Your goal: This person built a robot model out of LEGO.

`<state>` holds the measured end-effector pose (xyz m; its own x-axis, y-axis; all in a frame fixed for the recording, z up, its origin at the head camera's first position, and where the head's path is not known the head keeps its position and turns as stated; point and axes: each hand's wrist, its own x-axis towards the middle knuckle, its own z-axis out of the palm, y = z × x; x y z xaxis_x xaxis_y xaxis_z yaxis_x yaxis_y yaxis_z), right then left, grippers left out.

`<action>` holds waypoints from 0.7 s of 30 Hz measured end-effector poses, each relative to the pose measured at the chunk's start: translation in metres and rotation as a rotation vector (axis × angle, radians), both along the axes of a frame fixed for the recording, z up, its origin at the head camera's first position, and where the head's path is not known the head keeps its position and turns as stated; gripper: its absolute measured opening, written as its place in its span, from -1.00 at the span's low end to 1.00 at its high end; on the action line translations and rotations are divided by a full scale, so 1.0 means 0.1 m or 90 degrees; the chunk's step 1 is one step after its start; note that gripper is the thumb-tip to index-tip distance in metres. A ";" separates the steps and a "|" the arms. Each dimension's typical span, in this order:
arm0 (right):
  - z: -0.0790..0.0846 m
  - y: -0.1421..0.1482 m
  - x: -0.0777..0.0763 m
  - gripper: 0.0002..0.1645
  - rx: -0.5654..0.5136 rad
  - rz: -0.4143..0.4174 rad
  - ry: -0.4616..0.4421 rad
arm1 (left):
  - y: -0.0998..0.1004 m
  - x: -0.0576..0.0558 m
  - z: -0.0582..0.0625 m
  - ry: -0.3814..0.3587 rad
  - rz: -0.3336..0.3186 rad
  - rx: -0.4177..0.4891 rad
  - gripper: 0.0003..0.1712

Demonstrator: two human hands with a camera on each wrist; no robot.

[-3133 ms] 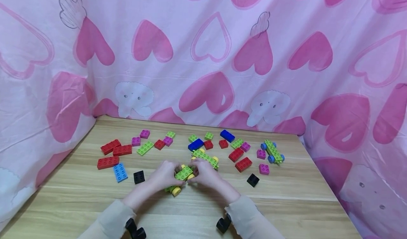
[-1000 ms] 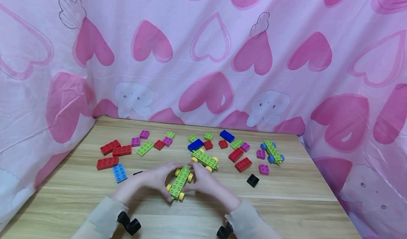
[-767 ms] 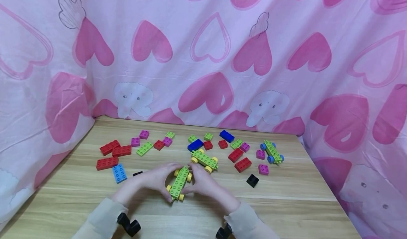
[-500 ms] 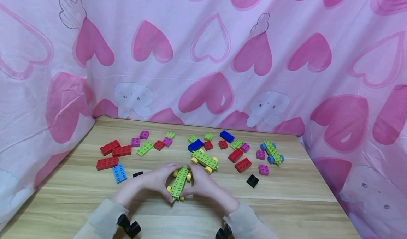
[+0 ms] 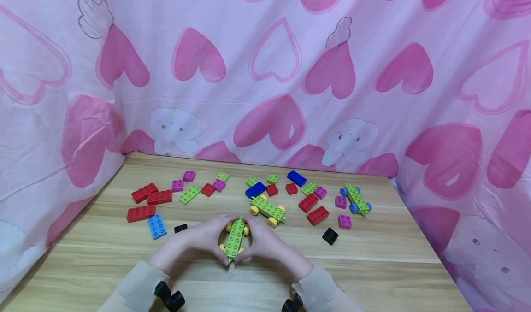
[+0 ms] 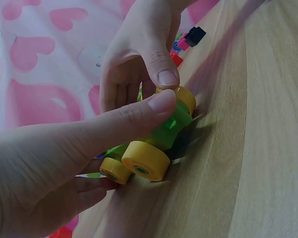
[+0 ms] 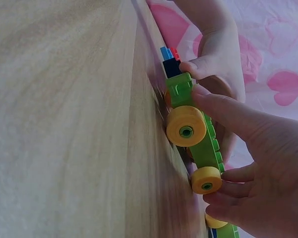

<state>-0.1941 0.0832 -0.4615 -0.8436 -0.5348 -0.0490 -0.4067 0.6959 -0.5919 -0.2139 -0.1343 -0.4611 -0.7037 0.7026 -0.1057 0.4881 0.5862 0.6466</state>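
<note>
A lime green toy car base [image 5: 235, 238] with studs on top and yellow wheels stands on the wooden table between my two hands, its long side running away from me. My left hand [image 5: 207, 236] curves along its left side, thumb at the near end and fingers toward the far end. Mirroring it, my right hand [image 5: 265, 240] holds the right side, with its thumb [image 7: 223, 109] on the near end. Both thumb tips nearly meet there in the left wrist view, over a yellow wheel [image 6: 146, 159]. The far fingertips are partly hidden.
Just beyond my right hand stands another green car base [image 5: 267, 209] with yellow wheels. A blue-wheeled base [image 5: 356, 198] is at the far right. Red bricks [image 5: 141, 213], a light blue brick [image 5: 157, 226], a black brick [image 5: 330, 236] and several small bricks lie around.
Three seconds ago my left thumb crossed the middle of the base; now both thumbs are at its near end. Over the last second the base has turned slightly straighter and my right thumb has slid nearer.
</note>
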 end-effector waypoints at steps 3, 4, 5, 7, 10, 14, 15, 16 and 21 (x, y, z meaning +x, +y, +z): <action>0.00 0.00 0.00 0.20 0.005 0.001 -0.004 | 0.00 0.00 0.01 -0.004 0.004 -0.002 0.35; 0.01 -0.01 0.00 0.21 0.005 0.001 -0.005 | 0.01 0.00 0.01 -0.005 0.005 -0.002 0.35; 0.00 -0.01 0.00 0.21 0.005 0.001 -0.007 | 0.01 0.00 0.02 -0.007 0.005 -0.003 0.35; 0.00 -0.01 0.01 0.22 0.007 0.002 -0.010 | 0.01 0.01 0.02 -0.009 0.005 -0.003 0.34; 0.00 -0.01 0.02 0.22 0.008 0.003 -0.011 | 0.01 0.01 0.03 -0.010 0.004 -0.004 0.34; -0.01 -0.01 0.03 0.22 0.010 0.000 -0.008 | 0.01 0.01 0.03 -0.012 0.002 -0.006 0.33; -0.01 -0.01 0.03 0.22 0.012 -0.001 -0.006 | 0.01 0.01 0.03 -0.012 0.001 -0.006 0.33; -0.02 -0.01 0.02 0.22 0.013 -0.002 -0.005 | 0.01 0.01 0.04 -0.012 0.000 -0.006 0.33; -0.03 0.00 0.01 0.24 0.021 -0.004 -0.005 | 0.01 -0.01 0.07 -0.005 -0.010 -0.013 0.31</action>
<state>-0.1934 0.0827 -0.4648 -0.8465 -0.5273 -0.0736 -0.3974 0.7177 -0.5719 -0.2149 -0.1336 -0.4546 -0.6917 0.7112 -0.1254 0.4919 0.5911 0.6392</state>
